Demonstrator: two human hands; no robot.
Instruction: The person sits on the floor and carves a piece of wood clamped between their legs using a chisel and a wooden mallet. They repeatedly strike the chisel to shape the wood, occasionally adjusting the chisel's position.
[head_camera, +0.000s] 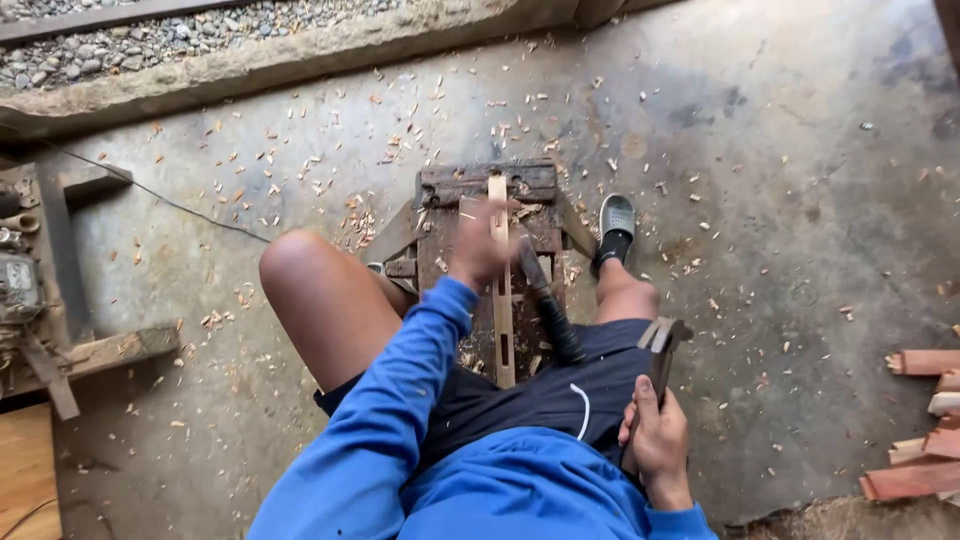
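wood strip – pale, smooth | bench – dark rough wood | floor – matt concrete w/ shavings

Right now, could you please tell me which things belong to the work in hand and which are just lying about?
In use:
left hand on wooden strip
right hand holding hatchet
chopping block

Lying about:
cut wood pieces
wood chips
bench clutter
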